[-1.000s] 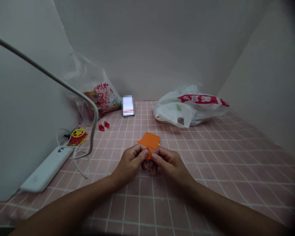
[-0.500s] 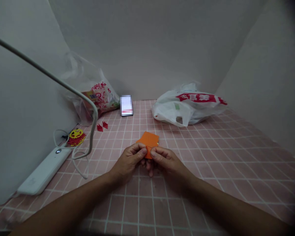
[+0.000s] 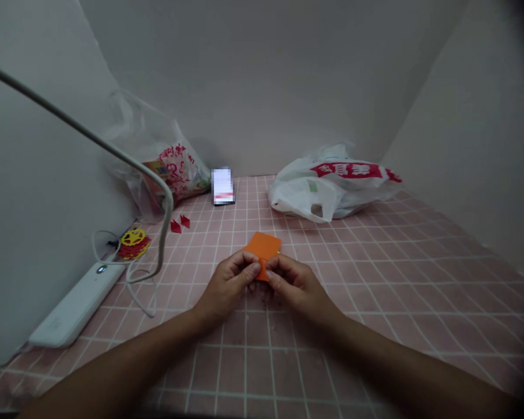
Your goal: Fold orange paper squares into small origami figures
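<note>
A small piece of orange paper (image 3: 262, 271) is pinched between both hands at the middle of the table. My left hand (image 3: 232, 284) grips its left side with thumb and fingertips. On its right side, my right hand (image 3: 294, 283) holds it the same way. The thumbs nearly meet over the paper, and the fingers hide its edges and any folds. Just beyond the fingertips lies a larger orange paper sheet or stack (image 3: 264, 244), flat on the pink tiled surface.
Two small red folded pieces (image 3: 180, 223) lie left, near yellow and red cutouts (image 3: 133, 244). A white power strip (image 3: 76, 305) with a looping cable (image 3: 163, 233) runs along the left wall. Behind stand a phone (image 3: 223, 186), a clear plastic bag (image 3: 174, 169) and a white bag (image 3: 332, 183).
The view has shifted slightly. Both hands keep their pinch on the small orange paper, and the lower fingers have curled in beneath it.
</note>
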The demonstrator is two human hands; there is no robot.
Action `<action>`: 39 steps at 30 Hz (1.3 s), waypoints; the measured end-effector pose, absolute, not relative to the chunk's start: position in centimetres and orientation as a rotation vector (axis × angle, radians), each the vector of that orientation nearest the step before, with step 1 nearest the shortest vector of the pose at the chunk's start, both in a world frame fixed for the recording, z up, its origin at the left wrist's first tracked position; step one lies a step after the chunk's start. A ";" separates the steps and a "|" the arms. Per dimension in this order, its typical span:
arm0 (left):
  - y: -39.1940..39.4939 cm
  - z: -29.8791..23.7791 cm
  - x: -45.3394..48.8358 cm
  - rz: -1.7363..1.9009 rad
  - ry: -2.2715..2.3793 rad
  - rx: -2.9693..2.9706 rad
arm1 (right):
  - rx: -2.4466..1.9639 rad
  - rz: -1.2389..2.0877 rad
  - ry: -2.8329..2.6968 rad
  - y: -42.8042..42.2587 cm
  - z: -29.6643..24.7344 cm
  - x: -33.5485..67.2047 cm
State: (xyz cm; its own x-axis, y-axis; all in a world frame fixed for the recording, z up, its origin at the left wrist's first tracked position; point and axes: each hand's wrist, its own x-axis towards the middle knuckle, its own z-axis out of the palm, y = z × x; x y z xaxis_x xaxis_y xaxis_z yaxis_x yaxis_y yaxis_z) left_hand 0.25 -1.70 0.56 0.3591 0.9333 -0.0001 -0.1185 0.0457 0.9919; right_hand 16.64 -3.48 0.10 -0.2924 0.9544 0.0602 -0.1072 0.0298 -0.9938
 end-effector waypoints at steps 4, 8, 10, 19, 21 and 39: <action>-1.9 1.0 0.4 1.046 0.911 1.349 | -1.048 1.256 -1.455 -3.9 0.8 16.8; -2.2 1.4 0.2 1.016 0.965 1.507 | -1.117 1.113 -1.540 -3.9 0.7 16.8; -2.4 1.4 0.2 1.029 1.000 1.573 | -1.123 1.066 -1.564 -3.8 0.4 16.7; -2.4 1.3 0.5 0.988 1.051 1.502 | -1.082 1.097 -1.559 -3.6 0.5 16.8; -2.4 1.3 0.4 0.984 1.075 1.552 | -1.070 1.110 -1.539 -3.5 0.5 16.8; -2.5 0.6 0.7 1.089 0.964 1.400 | -0.987 1.204 -1.424 -3.6 -0.1 16.6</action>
State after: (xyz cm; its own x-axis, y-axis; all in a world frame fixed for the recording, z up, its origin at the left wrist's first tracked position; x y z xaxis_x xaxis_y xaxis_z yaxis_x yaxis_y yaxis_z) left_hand 0.70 -2.47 0.59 0.2560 0.9609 0.1053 -0.0116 -0.1059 0.9943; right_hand 16.56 -3.59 -0.06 -0.1824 0.9675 0.1751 -0.0122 0.1758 -0.9843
